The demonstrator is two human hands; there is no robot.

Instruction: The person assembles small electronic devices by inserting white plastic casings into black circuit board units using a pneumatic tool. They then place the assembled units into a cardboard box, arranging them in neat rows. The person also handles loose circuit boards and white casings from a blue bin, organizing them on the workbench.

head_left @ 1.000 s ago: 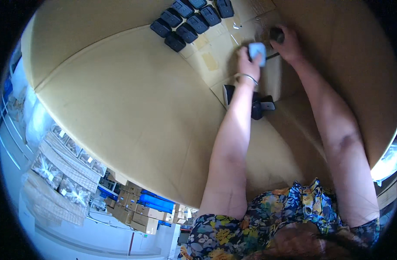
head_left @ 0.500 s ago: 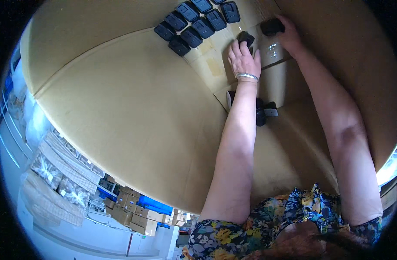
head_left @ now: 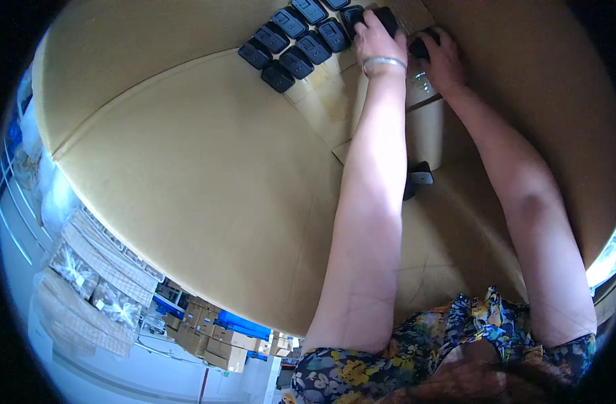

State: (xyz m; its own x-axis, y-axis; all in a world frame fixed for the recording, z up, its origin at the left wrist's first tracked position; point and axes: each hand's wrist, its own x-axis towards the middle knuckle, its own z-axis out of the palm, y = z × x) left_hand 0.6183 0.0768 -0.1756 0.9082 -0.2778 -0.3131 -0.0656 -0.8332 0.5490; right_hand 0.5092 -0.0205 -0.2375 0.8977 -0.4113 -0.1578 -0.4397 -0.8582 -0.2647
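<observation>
My left hand (head_left: 382, 46), with a silver bangle at the wrist, is closed around a black boxy plastic part (head_left: 387, 20) at the right end of the laid-out rows. Its fingers cover some of that part and a neighbouring one. Just to the right, my right hand (head_left: 445, 66) grips another black boxy plastic part (head_left: 421, 48), partly hidden by the fingers. Similar black parts (head_left: 296, 62) lie side by side in slanting rows to the left, each with a recessed face. Nearer to me, loose black parts (head_left: 422, 174) sit beside my left forearm, which partly hides them.
Tall curved walls of a large cardboard box (head_left: 207, 182) surround both arms. Clear tape (head_left: 421, 82) and flap seams cross its bottom. Outside at the lower left stand stacked cartons (head_left: 224, 351), blue bins (head_left: 244, 324) and bagged goods (head_left: 113, 299).
My left hand has moved away from me with its black part, up to the end of the rows. My right hand has shifted slightly, still holding its part.
</observation>
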